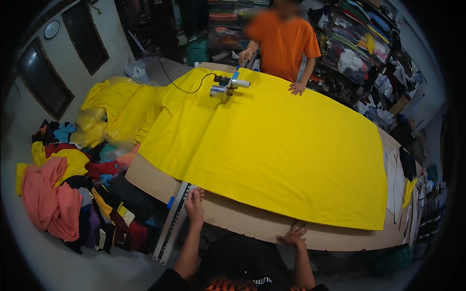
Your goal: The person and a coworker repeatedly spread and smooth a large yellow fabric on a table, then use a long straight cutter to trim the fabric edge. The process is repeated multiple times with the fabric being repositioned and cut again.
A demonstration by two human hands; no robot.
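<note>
A broad layer of yellow fabric (286, 150) covers most of the brown table (233, 213). My left hand (195, 207) has its fingers curled beside a slotted metal rail (171, 235), close to the fabric's near edge; what they pinch is hidden. The rail juts past the table's near side, and a ridge in the cloth continues its line toward the far side. Flat on the near table edge rests my right hand (293, 235), fingers spread, by the fabric's border. A corded cutting machine (221, 90) stands over the fabric at the far side.
Across the table a person in an orange shirt (284, 46) has one hand (297, 88) on the fabric and the other near the rail's far end. Yellow cloth (121, 106) spills off the left. Coloured garments (53, 199) lie heaped on the floor; shelves (349, 43) stand behind.
</note>
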